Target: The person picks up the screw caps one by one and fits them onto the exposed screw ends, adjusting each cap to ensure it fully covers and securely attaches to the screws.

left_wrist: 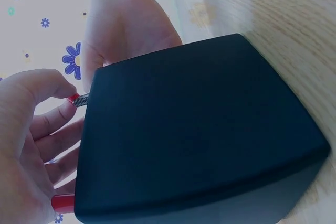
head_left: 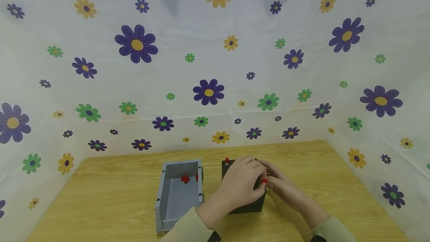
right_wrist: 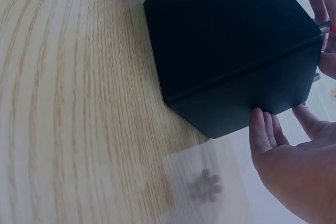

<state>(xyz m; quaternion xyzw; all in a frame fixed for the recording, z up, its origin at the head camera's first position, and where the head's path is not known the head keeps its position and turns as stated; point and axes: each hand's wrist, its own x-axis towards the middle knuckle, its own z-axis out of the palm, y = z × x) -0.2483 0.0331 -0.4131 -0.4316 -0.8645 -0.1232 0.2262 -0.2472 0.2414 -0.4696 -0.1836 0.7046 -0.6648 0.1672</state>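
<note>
A black box (head_left: 246, 207) stands on the wooden table, with metal posts on its top; one bears a red cap (head_left: 226, 159) at the far left corner. My left hand (head_left: 240, 182) reaches over the box. Its thumb and forefinger pinch another red cap (left_wrist: 73, 98) on a threaded metal post (left_wrist: 81, 100). A further red piece (left_wrist: 63, 203) shows beside the palm. My right hand (head_left: 289, 193) is at the box's right side, and its straight fingers (right_wrist: 259, 132) touch that side in the right wrist view. My left hand hides most of the box top in the head view.
Left of the box lies a grey open bin (head_left: 183, 206) with several red pieces (head_left: 185, 179) near its far end. A flower-printed white sheet (head_left: 188, 74) hangs behind the table (head_left: 111, 193) and along both sides.
</note>
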